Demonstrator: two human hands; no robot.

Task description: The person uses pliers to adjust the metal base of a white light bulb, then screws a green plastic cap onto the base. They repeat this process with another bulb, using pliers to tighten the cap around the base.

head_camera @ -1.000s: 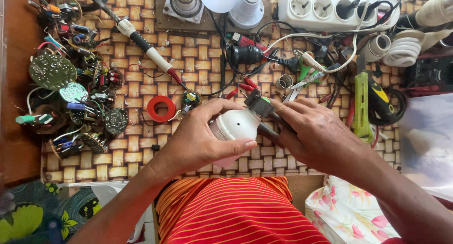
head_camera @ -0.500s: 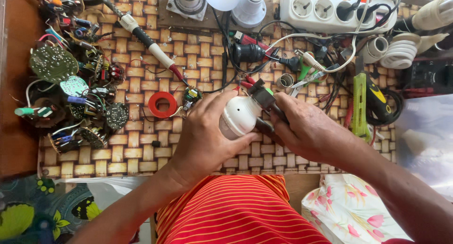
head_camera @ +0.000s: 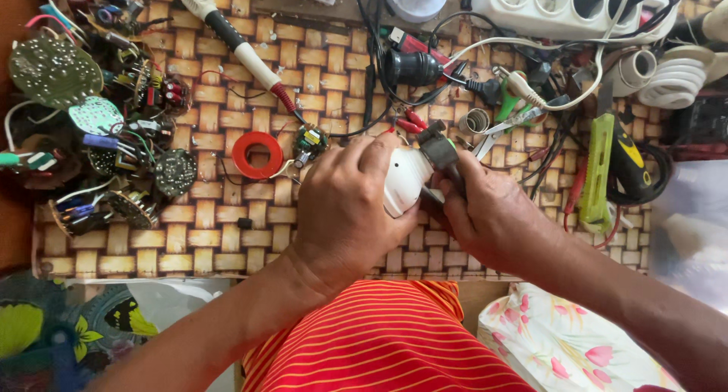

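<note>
My left hand point(head_camera: 345, 206) wraps around a white bulb housing point(head_camera: 402, 181) and holds it over a woven mat point(head_camera: 189, 233). My right hand point(head_camera: 493, 214) grips the dark grey screw base point(head_camera: 438, 148) at the housing's upper end, with a thin tool partly hidden under its fingers. Both hands touch the bulb just above my red striped lap. A small green circuit board point(head_camera: 309, 142) and a red tape roll point(head_camera: 257, 155) lie on the mat just left of my left hand.
A soldering iron point(head_camera: 235, 47) lies at the upper left. Several circuit boards point(head_camera: 57, 70) pile at the left edge. A white power strip point(head_camera: 576, 5) sits top right, with a spiral lamp point(head_camera: 671, 77), scissors point(head_camera: 508, 123) and a green-yellow tool point(head_camera: 599, 161) nearby.
Both hands and the bulb have shifted slightly left and up on the mat. The right hand's grip has turned on the dark base.
</note>
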